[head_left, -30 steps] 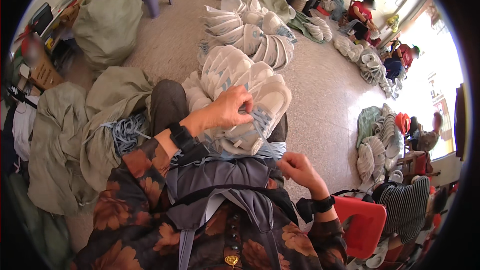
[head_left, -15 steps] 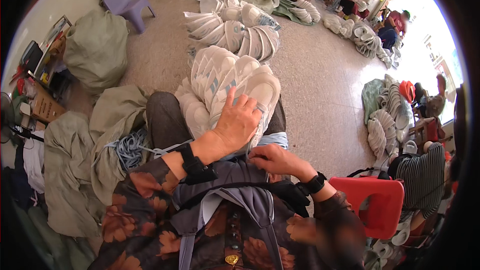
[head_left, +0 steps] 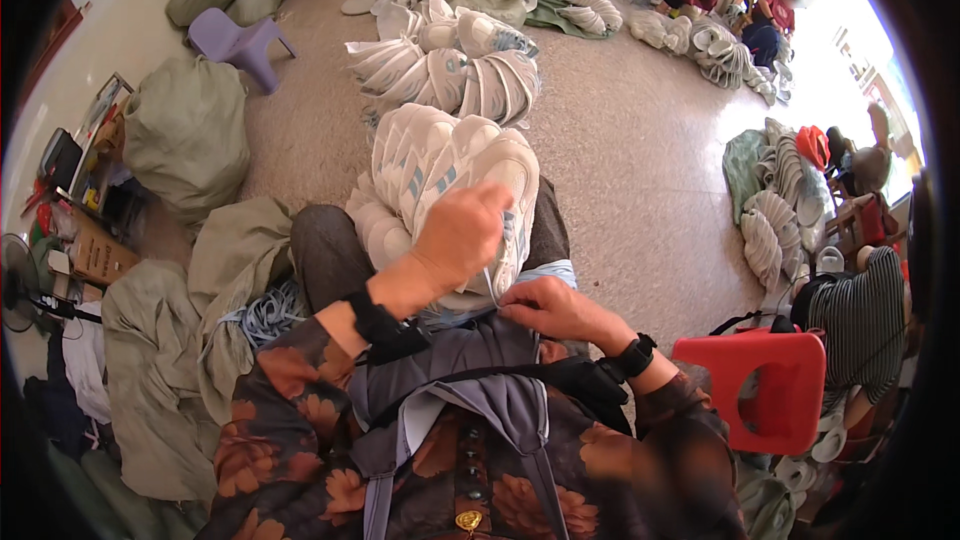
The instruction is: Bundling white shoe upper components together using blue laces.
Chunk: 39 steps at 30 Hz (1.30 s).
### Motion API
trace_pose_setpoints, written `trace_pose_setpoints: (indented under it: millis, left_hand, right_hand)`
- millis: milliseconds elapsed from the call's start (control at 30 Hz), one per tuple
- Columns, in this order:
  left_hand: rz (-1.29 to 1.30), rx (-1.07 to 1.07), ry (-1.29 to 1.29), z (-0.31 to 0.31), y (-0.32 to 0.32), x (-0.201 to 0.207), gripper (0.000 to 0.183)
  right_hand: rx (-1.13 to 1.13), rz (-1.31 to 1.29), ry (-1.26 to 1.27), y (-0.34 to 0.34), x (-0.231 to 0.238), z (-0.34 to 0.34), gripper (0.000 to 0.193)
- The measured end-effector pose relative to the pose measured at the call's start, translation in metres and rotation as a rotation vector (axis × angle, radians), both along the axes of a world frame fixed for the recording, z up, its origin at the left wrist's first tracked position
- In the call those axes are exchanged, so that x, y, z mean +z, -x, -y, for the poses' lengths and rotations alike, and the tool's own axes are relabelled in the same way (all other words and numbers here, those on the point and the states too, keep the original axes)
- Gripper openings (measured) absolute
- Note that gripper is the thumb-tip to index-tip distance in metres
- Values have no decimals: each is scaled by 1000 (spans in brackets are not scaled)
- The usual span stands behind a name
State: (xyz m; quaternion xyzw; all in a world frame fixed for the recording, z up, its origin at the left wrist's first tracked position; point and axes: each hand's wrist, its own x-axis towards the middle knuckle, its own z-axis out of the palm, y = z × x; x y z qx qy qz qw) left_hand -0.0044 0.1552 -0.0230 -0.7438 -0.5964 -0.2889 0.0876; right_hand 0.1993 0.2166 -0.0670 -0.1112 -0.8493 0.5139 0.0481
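Observation:
A nested stack of white shoe uppers (head_left: 410,155) with grey-blue trim rests across my lap. My left hand (head_left: 458,238) is closed over the lacing area of the nearest upper (head_left: 512,172); what its fingertips grip is hidden and slightly blurred. Lower down, my right hand (head_left: 562,310) pinches a thin pale shoelace (head_left: 490,285), which runs up to that upper. Pale blue laces (head_left: 552,273) lie across my right thigh, just above the right hand. A tangled bundle of the same blue laces (head_left: 268,315) sits on cloth at my left.
More uppers (head_left: 450,75) lie in rows on the floor ahead. Big green sacks (head_left: 185,135) and a purple chair (head_left: 240,45) stand at left. A red stool (head_left: 755,385) is close by my right, near a person in stripes (head_left: 860,325). Other people sit at far right.
My left hand has gone from spread fingers to closed over the nearest upper. My right hand stays low, pinching. The whole view has shifted slightly.

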Motion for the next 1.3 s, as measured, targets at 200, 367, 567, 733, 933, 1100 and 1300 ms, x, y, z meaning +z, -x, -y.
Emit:
trace_pose_setpoints:
  millis: [200, 367, 567, 733, 933, 1100, 1300]
  left_hand:
    - [1573, -458, 322, 40, 50, 96, 22]
    - [1405, -356, 322, 77, 99, 143, 25]
    - [2, 288, 155, 111, 165, 109, 19]
    - [-42, 458, 228, 163, 227, 69, 17]
    - [-139, 686, 230, 241, 311, 12, 18]
    - [-197, 925, 252, 284, 356, 11, 17]
    - [-84, 1037, 282, 268, 336, 6, 19]
  right_hand:
    - [-119, 198, 105, -15, 14, -11, 23]
    - [-408, -60, 655, -62, 13, -18, 27]
    - [-749, -616, 998, -107, 19, -36, 28]
    - [-943, -914, 1191, -146, 21, -66, 31]
    - [-639, -1154, 1208, -232, -17, -115, 29]
    - [-946, -1103, 1064, -358, -66, -150, 25]
    - [-1454, -977, 949, -418, -91, -161, 17]
